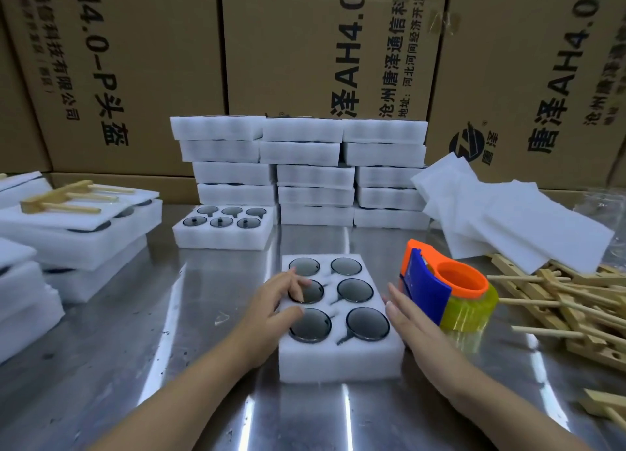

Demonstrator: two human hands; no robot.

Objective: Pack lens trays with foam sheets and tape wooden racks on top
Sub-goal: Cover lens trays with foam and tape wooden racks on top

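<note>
- Shiny steel tabletop (210, 366) with big printed cardboard boxes (152, 61) walled up behind.
- White foam lens tray (338, 359) with six dark round lenses sits front and centre.
- Left hand (274, 305) rests on the tray's left side, bent fingertips on the middle-left lens, not gripping anything.
- Right hand (411, 318) is flat and relaxed against the tray's right edge.
- Orange-and-blue tape dispenser (440, 281) sits just right of it, with loose white foam sheets (508, 213) and a pile of pale wooden racks (569, 301) further right.

My left hand (272, 305) covers part of the middle-left lens (315, 295). The wooden racks (569, 301) run off the right edge, and the foam stacks (23, 288) off the left.
</note>
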